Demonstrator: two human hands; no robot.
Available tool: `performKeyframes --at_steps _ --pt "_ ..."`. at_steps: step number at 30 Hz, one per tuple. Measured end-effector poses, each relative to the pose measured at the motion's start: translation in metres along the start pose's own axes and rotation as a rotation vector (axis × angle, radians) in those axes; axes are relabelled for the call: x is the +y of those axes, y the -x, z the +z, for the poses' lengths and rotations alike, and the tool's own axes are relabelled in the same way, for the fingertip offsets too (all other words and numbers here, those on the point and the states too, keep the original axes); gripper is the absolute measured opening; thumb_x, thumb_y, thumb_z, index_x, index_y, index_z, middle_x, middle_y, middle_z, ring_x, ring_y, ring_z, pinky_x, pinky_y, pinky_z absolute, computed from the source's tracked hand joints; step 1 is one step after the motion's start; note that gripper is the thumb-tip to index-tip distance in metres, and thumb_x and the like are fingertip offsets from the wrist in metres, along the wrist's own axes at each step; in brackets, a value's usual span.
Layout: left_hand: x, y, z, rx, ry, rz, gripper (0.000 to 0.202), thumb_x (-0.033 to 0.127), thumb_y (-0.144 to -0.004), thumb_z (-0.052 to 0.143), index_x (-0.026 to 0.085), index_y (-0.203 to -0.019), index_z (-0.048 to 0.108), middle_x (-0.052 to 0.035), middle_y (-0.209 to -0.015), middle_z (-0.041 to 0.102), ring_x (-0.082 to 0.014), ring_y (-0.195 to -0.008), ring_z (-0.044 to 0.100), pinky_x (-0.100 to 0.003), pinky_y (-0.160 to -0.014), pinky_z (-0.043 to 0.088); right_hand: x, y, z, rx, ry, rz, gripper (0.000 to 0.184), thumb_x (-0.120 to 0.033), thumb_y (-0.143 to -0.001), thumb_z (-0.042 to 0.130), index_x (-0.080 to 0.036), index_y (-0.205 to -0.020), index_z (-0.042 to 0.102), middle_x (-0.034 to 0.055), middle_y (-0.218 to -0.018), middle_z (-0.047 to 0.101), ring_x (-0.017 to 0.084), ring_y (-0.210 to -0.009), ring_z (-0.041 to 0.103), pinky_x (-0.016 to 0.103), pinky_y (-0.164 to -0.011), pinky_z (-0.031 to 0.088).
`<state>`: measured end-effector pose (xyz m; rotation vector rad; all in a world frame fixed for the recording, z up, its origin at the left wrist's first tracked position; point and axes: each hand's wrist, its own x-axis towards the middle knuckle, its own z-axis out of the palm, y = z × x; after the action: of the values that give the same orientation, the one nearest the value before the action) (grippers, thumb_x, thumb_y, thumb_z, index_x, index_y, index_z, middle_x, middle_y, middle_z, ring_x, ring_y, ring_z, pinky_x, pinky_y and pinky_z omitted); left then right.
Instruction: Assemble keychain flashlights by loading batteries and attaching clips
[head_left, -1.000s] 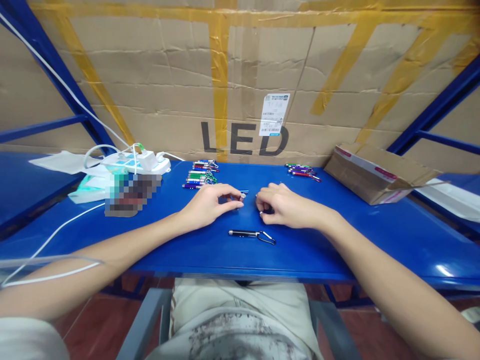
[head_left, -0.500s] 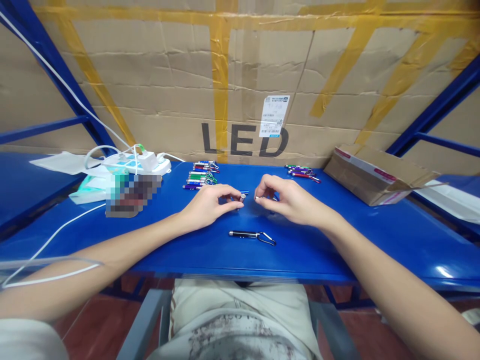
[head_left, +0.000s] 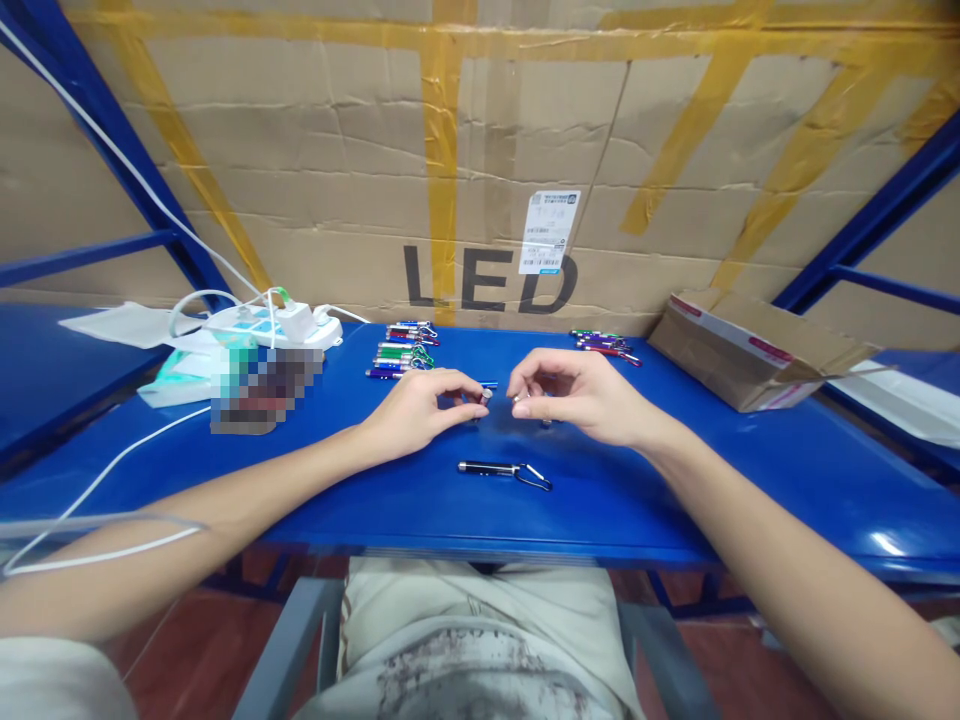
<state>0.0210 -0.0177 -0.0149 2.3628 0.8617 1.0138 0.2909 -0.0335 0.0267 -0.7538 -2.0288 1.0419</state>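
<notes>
My left hand [head_left: 416,415] is closed in a pinch, with a small round silver piece [head_left: 487,396] between thumb and fingertips; it looks like a button cell. Just behind those fingertips a blue metal tube end [head_left: 489,385] shows. Facing it across a narrow gap, my right hand [head_left: 581,398] pinches another tiny silver piece [head_left: 518,399], too small to name surely. Under the right hand, a bit of a shiny part [head_left: 547,421] is mostly hidden. Nearer the table's front edge lies a black penlight [head_left: 487,468] with a carabiner clip.
Several coloured penlights [head_left: 401,353] lie in a row behind my left hand, and more penlights [head_left: 602,346] at back right. An open cardboard box [head_left: 757,350] stands on the right. A power strip [head_left: 259,325] with white cables sits left. A large carton [head_left: 337,180] walls the back.
My right hand has shifted and turned slightly, with its fingertips still close to the left ones. The left hand and the black penlight stay where they were.
</notes>
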Motion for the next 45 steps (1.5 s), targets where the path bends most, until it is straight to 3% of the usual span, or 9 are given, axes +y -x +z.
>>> performKeyframes --at_steps 3,10,16,29,38,42,45 --pt "0.001 0.000 0.000 0.001 -0.017 0.017 0.018 0.034 -0.098 0.082 0.020 -0.110 0.083 -0.0042 -0.104 0.084 -0.0188 -0.088 0.077 -0.029 -0.085 0.059 0.005 0.000 0.004 0.075 0.124 -0.064 0.039 -0.055 -0.089 0.089 -0.020 -0.095 0.073 0.0012 -0.083 0.070 0.017 -0.072 0.059 0.032 -0.070 0.050" --pt "0.003 0.002 0.002 -0.011 -0.086 0.071 0.019 0.037 -0.103 0.075 0.021 -0.110 0.083 -0.0045 -0.105 0.085 -0.0200 -0.092 0.079 -0.029 -0.086 0.059 0.011 0.002 0.020 0.142 0.578 -0.398 0.029 -0.051 -0.105 0.072 -0.022 -0.098 0.070 0.0051 -0.091 0.072 0.022 -0.086 0.061 0.036 -0.079 0.047" --pt "0.003 0.004 0.002 0.029 -0.208 0.164 0.024 0.042 -0.107 0.070 0.022 -0.112 0.082 -0.0053 -0.104 0.086 -0.0218 -0.094 0.079 -0.034 -0.090 0.057 0.012 0.002 0.022 0.101 0.705 -0.396 0.034 -0.055 -0.110 0.061 -0.024 -0.101 0.070 0.0081 -0.094 0.073 0.025 -0.089 0.060 0.039 -0.080 0.046" --pt "0.004 0.007 0.001 0.007 -0.295 0.273 0.021 0.037 -0.110 0.066 0.021 -0.115 0.079 -0.0068 -0.108 0.085 -0.0224 -0.098 0.077 -0.037 -0.095 0.050 0.017 0.001 0.021 0.085 0.794 -0.488 0.035 -0.053 -0.111 0.056 -0.022 -0.096 0.066 0.0085 -0.091 0.070 0.025 -0.085 0.053 0.039 -0.078 0.043" --pt "0.007 0.005 0.002 0.024 -0.257 0.252 0.023 0.042 -0.108 0.069 0.022 -0.112 0.080 -0.0058 -0.106 0.086 -0.0223 -0.096 0.078 -0.036 -0.091 0.052 0.011 0.000 0.016 0.049 0.772 -0.376 0.043 -0.062 -0.106 0.063 -0.023 -0.089 0.064 0.0076 -0.087 0.070 0.025 -0.084 0.056 0.038 -0.077 0.043" --pt "0.006 0.003 0.000 0.049 -0.181 0.156 0.022 0.042 -0.105 0.074 0.022 -0.111 0.081 -0.0049 -0.106 0.086 -0.0221 -0.098 0.079 -0.035 -0.093 0.056 0.008 0.000 -0.009 0.094 0.784 -0.185 0.026 -0.046 -0.111 0.061 -0.023 -0.101 0.067 0.0061 -0.090 0.073 0.023 -0.083 0.063 0.035 -0.078 0.045" --pt "0.004 0.001 -0.001 0.045 -0.109 0.062 0.024 0.042 -0.105 0.073 0.022 -0.114 0.082 -0.0050 -0.109 0.086 -0.0221 -0.099 0.080 -0.032 -0.089 0.060 0.009 0.003 -0.031 -0.055 0.728 -0.001 0.017 -0.037 -0.107 0.061 -0.023 -0.103 0.069 0.0027 -0.082 0.075 0.021 -0.074 0.066 0.033 -0.073 0.045"
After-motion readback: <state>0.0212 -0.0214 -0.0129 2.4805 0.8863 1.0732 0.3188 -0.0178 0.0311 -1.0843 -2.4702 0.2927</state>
